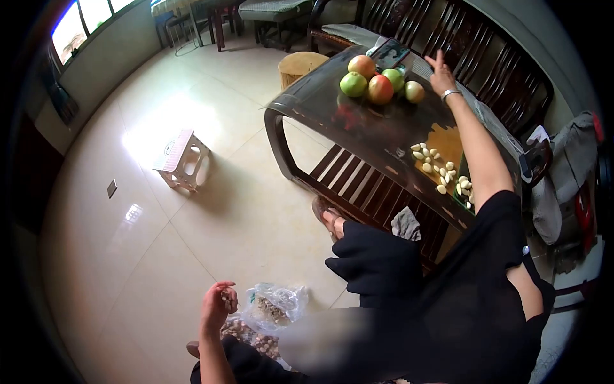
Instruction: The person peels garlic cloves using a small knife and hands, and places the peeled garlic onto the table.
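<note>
My right hand (442, 78), with a band on its wrist, is raised over the far side of the dark table (307, 102). Two of its fingers stretch out apart and it appears to hold nothing. Closest to it are a pale round fruit (414, 92) and a phone or tablet (391, 53) showing a picture. Down low, my left hand (219, 304) has its fingers curled in; what lies inside is too small to name. Beside it are a clear plastic bag (281, 301) and a pile of small brownish pieces (256, 340). Pale oval pieces (441, 168) lie scattered on the table's near right part.
Red and green fruits (380, 89) cluster on the table. A grey cloth (405, 224) rests on its slatted lower shelf (358, 176). On the tiled floor stand a small plastic stool (182, 159) and a round wooden stool (300, 66). A wooden bench (441, 32) lines the wall.
</note>
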{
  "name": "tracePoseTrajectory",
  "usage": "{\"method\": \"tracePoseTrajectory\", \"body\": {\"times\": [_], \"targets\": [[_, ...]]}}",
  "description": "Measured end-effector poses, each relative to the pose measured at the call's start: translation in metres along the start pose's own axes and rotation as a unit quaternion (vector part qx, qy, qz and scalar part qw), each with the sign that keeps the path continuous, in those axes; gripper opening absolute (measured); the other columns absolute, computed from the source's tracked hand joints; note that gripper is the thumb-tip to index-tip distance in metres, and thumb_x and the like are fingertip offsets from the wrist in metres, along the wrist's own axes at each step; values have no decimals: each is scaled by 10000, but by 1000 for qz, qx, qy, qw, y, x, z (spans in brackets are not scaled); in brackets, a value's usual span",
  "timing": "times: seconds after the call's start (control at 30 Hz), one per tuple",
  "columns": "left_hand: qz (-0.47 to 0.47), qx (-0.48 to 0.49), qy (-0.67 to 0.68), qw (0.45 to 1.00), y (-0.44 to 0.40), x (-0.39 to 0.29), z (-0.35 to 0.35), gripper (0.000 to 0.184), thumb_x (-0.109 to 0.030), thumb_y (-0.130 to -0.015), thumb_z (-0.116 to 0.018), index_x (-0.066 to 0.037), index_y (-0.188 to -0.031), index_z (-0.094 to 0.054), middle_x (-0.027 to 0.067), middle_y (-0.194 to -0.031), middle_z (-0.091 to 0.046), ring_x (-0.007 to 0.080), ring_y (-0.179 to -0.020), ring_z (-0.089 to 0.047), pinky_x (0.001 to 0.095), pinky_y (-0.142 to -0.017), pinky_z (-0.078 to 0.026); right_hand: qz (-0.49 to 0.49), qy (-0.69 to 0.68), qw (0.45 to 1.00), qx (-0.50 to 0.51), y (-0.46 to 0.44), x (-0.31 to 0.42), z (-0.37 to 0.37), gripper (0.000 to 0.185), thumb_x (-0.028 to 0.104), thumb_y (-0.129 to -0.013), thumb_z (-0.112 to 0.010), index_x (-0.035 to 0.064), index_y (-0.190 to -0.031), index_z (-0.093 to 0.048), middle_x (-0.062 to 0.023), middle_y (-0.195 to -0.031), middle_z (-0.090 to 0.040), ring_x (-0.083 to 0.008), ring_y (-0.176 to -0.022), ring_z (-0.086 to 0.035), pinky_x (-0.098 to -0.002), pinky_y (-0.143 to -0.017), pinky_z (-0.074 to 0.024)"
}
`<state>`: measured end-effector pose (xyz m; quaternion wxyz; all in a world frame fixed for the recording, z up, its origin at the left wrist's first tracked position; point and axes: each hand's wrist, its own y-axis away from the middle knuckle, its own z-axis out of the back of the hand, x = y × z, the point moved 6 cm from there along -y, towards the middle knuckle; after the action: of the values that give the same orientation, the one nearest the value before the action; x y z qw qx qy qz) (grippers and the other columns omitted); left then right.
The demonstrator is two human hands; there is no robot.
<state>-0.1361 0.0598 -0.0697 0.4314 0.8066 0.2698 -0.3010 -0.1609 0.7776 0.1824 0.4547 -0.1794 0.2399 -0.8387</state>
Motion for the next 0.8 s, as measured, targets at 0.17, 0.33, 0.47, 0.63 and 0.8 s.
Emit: {"method": "tracePoseTrajectory", "body": {"times": [0.17, 0.33, 0.47, 0.63, 0.8], "targets": [[11, 60, -47, 997, -22, 2, -15, 267, -206, -860, -455, -22, -1052, -473, 75, -661, -522, 121, -491, -441, 211, -416, -324, -4, 51, 999, 13, -31, -28, -40, 751, 23, -707, -436, 147, -1368, -102, -124, -1339, -309, -297, -1206, -328, -396, -931, -343], [55, 27, -67, 996, -38, 15, -6, 219, -242, -868, -486, -38, -949, -493, 63, -615, -514, 104, -457, -422, 202, -391, -298, 20, 29, 999, 19, -45, -13, -50, 764, -4, -692, -433, 153, -1372, -120, -136, -1393, -184, -280, -1277, -204, -387, -993, -269], [72, -1, -75, 995, -42, 17, -5, 188, -234, -871, -477, -47, -892, -494, 59, -594, -507, 99, -445, -417, 196, -386, -294, 11, 60, 997, 39, -51, -4, -62, 762, -5, -699, -411, 157, -1376, -101, -127, -1401, -162, -268, -1293, -171, -404, -1007, -228], [90, -6, -85, 992, -45, 24, -1, 159, -211, -865, -471, -55, -879, -501, 54, -595, -506, 87, -439, -415, 182, -376, -284, 10, 53, 998, 43, -57, 6, -67, 775, -15, -692, -402, 164, -1378, -90, -104, -1405, -159, -260, -1306, -125, -457, -999, -199], [86, -6, -89, 992, -45, 24, -2, 162, -209, -863, -472, -50, -876, -501, 44, -595, -502, 81, -435, -407, 175, -369, -270, -11, 60, 992, 106, -67, 0, -81, 795, -20, -687, -407, 154, -1378, -54, -85, -1402, -184, -239, -1307, -127, -489, -1001, -178]]}}
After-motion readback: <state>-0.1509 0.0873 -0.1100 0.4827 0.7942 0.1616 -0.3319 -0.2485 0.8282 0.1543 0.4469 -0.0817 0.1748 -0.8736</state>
